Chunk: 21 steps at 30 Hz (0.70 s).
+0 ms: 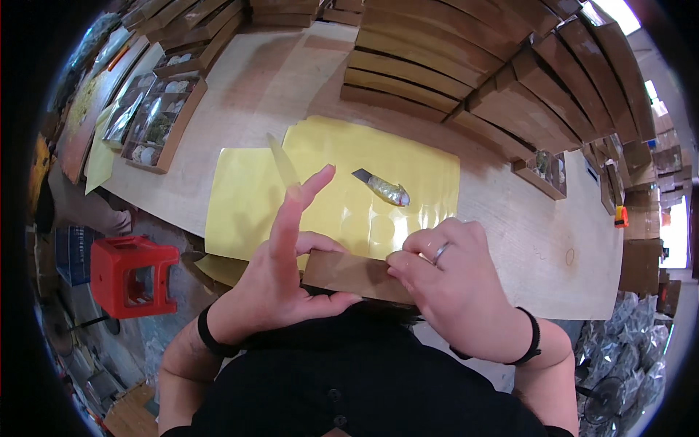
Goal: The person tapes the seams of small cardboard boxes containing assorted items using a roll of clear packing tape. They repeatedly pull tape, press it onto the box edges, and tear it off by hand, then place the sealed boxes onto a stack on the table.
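A small brown cardboard box is held edge-up close to my body. My left hand grips its left end between thumb and lower fingers, with other fingers raised. At a raised fingertip a pale, see-through oval piece stands up, apparently a clear sticker. My right hand, with a ring, has its thumb and fingers pinched on the box's right end; whether something small is between them is hidden. Beyond the hands lie yellow sheets with round outlines. On them rests a short blade with a tape-wrapped handle.
Tall stacks of brown boxes fill the table's far right. Windowed boxes with several compartments stand at the left, another at the right. Off the table's left side is a red stool; clear wrapped bundles lie lower right.
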Available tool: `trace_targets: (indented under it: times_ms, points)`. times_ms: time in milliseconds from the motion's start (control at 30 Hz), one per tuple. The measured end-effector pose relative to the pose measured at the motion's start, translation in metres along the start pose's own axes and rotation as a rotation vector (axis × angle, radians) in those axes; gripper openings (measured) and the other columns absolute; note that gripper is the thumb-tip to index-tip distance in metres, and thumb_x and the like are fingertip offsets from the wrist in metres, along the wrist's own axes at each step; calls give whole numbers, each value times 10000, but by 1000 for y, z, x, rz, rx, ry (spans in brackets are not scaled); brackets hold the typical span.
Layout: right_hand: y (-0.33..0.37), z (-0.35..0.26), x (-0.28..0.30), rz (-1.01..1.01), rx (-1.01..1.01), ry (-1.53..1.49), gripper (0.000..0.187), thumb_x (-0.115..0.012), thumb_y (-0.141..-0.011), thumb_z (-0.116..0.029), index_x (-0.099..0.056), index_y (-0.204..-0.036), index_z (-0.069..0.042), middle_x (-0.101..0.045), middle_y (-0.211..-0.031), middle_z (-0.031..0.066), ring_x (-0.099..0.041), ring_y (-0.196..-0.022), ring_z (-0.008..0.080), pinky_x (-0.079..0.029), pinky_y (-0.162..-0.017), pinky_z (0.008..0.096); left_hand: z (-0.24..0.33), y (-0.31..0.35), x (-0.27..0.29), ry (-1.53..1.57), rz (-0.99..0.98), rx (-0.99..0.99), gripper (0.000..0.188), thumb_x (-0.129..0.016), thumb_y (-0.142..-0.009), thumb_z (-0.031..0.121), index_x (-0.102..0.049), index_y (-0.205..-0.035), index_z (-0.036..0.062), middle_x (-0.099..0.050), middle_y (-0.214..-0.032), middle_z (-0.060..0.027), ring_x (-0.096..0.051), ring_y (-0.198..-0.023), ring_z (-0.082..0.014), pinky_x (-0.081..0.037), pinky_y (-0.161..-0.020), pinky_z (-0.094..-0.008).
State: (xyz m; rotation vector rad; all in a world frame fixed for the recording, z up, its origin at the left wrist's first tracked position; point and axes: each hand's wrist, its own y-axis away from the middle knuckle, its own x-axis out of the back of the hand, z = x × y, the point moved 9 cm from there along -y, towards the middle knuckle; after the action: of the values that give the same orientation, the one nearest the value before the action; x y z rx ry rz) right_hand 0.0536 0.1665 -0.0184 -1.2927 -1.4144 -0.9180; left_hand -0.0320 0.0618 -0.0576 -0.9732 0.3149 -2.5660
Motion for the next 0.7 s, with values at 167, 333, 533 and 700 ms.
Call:
trace_targets:
  times_ms: [167,333,533,700]
  points:
    - [4,-3,-19,-55,-78,-119,417,-771,-786,-357,-615,-1032,-58,-600,-878,49,-574,-855,249,-398,-803,376,8,-3,-7,40,32,-72,1378,-878,-731,233,258,-1511,197,-116,-1546,-364,-684,-1026,-276,-580,-846,-349]
    - [26,-3,-16,-70,-121,-236,535,-756,-768,-462,-586,-1054,-43,-630,-832,76,-612,-801,272,-411,-817,374,-1,-4,7,236,50,-25,1194,-812,-803,231,121,-1535,89,-312,-1484,-316,-611,-1164,-320,-490,-986,-423]
    - [87,44,-21,201,-206,-524,602,-822,-692,-498,-598,-1058,-76,-676,-971,76,-533,-814,266,-390,-806,371,-19,22,72,206,404,45,1019,-762,-836,135,-18,-1525,37,-650,-1035,-137,-609,-1148,-310,-325,-1135,-506]
    - [128,43,-48,314,-170,-688,545,-831,-735,-367,-562,-1121,-91,-697,-1085,74,-496,-813,218,-381,-802,362,-7,22,29,687,79,67,1087,-778,-789,-13,5,-1537,88,-633,-931,-99,-657,-892,-207,-486,-937,-392]
